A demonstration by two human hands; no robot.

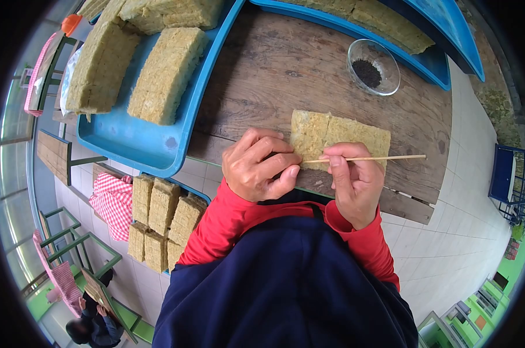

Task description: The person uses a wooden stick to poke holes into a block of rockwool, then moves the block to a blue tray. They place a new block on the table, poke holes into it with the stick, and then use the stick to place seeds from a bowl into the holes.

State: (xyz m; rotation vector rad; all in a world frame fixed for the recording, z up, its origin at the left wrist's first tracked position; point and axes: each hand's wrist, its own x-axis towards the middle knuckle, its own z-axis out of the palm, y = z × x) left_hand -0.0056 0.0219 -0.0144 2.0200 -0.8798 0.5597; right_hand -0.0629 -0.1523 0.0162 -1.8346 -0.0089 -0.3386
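Note:
A yellowish, fibrous block like rockwool [355,129], scored into sections, lies on the wooden table right in front of me. Between the fingers and thumb of my right hand [358,182] is a thin wooden skewer [399,158], held nearly level across the block's near side. Its tip points left, toward the fingers of my left hand [259,165]. That hand is curled at the block's left corner, thumb and fingertips drawn together; whatever they hold, if anything, is hidden. Beyond the block stands a clear glass bowl [384,81] with small black grains [367,73] in it.
At the left, a blue tray [143,145] carries large fibrous blocks [167,75]. Another blue tray [442,75] with blocks sits at the far edge of the wooden table [245,75]. Cut blocks [164,203] rest lower left. A person [94,325] sits farther off.

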